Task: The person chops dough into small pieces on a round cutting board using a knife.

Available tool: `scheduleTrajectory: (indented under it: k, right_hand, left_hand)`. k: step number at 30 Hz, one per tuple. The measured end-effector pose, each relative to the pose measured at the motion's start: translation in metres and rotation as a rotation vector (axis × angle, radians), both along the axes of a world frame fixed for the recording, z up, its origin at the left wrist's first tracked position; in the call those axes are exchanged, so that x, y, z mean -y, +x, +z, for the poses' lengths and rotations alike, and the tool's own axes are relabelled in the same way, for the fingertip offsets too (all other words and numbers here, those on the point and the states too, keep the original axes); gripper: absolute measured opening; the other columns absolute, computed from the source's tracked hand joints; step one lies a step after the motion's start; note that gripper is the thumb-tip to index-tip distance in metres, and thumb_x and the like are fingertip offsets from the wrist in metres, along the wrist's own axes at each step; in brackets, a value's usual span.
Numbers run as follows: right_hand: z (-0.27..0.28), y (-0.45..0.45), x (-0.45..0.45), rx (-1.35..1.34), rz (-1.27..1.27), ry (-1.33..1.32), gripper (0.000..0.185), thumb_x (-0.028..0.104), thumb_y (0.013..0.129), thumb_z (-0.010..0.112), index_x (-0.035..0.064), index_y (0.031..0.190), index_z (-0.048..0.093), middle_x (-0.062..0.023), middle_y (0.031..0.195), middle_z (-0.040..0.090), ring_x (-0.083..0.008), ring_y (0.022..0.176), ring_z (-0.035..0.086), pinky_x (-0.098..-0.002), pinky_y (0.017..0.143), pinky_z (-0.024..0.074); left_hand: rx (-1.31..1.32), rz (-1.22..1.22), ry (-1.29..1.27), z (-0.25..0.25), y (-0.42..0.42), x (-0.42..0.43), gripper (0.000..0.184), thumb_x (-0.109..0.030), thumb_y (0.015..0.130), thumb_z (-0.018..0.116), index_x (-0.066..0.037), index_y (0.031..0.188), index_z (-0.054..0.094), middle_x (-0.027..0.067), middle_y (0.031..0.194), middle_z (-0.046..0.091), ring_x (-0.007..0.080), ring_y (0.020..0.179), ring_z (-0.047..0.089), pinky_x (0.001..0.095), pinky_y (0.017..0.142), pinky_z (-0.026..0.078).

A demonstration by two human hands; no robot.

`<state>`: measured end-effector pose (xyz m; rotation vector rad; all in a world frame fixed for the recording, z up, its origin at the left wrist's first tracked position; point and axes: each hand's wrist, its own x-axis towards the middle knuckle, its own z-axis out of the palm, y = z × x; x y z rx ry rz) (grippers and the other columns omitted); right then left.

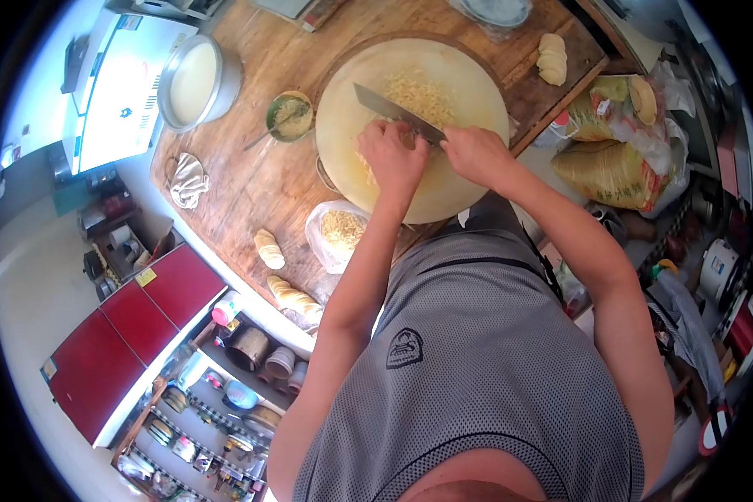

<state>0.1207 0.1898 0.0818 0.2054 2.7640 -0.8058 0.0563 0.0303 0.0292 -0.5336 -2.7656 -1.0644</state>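
My right hand [479,159] is wrapped round the handle of a cleaver [393,110], whose long dark blade points up and left over a round cutting board [343,105]. Close beside the blade, my left hand [391,156] has its fingers curled down on the board. What lies under those fingers is mostly hidden; a few pale yellow bits show at their edge. Beyond the blade a heap of finely chopped yellowish food [422,99] is spread on the board.
The board rests on a wooden table [234,180]. Around it are a pot of whitish liquid [194,84], a small bowl [291,117], a bag of chopped food [340,230], a cloth [189,180] and twisted dough-like rolls [552,58]. Sacks [607,171] stand at right.
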Motion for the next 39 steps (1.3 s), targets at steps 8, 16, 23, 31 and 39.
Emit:
scheduleTrajectory:
  k: [8,16,23,31,39]
  right_hand:
    - [0.001,-0.001,0.000,0.012,0.012,0.025,0.022,0.023,0.098,0.060,0.0011,0.096,0.065,-0.0250,0.081,0.071,-0.0450,0.080,0.071,-0.0550,0.072,0.0559]
    - [-0.006,0.001,0.000,0.000,-0.003,0.007,0.023,0.023,0.098,0.061,0.0001,0.096,0.062,-0.0254,0.079,0.069,-0.0463,0.079,0.069,-0.0557,0.072,0.0543]
    - [0.005,-0.001,0.004,0.059,0.016,0.052,0.022,0.023,0.099,0.059,0.0017,0.097,0.064,-0.0241,0.082,0.072,-0.0441,0.081,0.072,-0.0547,0.072,0.0561]
    - [-0.001,0.002,0.005,0.020,0.012,0.018,0.023,0.024,0.100,0.058,0.0009,0.097,0.060,-0.0251,0.076,0.068,-0.0473,0.076,0.068,-0.0573,0.070,0.0535]
    - [0.008,0.003,0.014,0.060,0.032,0.081,0.021,0.020,0.100,0.052,0.0009,0.097,0.061,-0.0250,0.078,0.070,-0.0458,0.077,0.070,-0.0560,0.069,0.0552]
  left_hand:
    - [-0.089,0.019,0.091,-0.019,0.008,-0.006,0.011,-0.010,0.073,0.079,-0.007,0.083,0.074,0.0119,0.096,0.061,0.0333,0.099,0.056,0.0451,0.089,0.043]
    - [-0.077,0.001,0.209,-0.015,0.018,-0.013,0.011,-0.008,0.072,0.078,-0.007,0.081,0.071,0.0123,0.097,0.061,0.0333,0.101,0.058,0.0445,0.090,0.045]
    - [0.287,-0.122,0.323,0.020,0.001,0.039,0.008,-0.010,0.075,0.076,-0.007,0.082,0.073,0.0137,0.096,0.065,0.0336,0.093,0.061,0.0458,0.086,0.049]
    - [0.089,-0.250,-0.148,0.007,-0.017,0.065,0.005,-0.010,0.084,0.074,-0.008,0.088,0.077,0.0133,0.096,0.067,0.0340,0.089,0.061,0.0446,0.081,0.049]
    - [0.148,-0.182,0.427,-0.030,-0.046,0.058,0.012,-0.003,0.088,0.073,-0.003,0.099,0.071,0.0132,0.104,0.068,0.0301,0.099,0.066,0.0369,0.083,0.053]
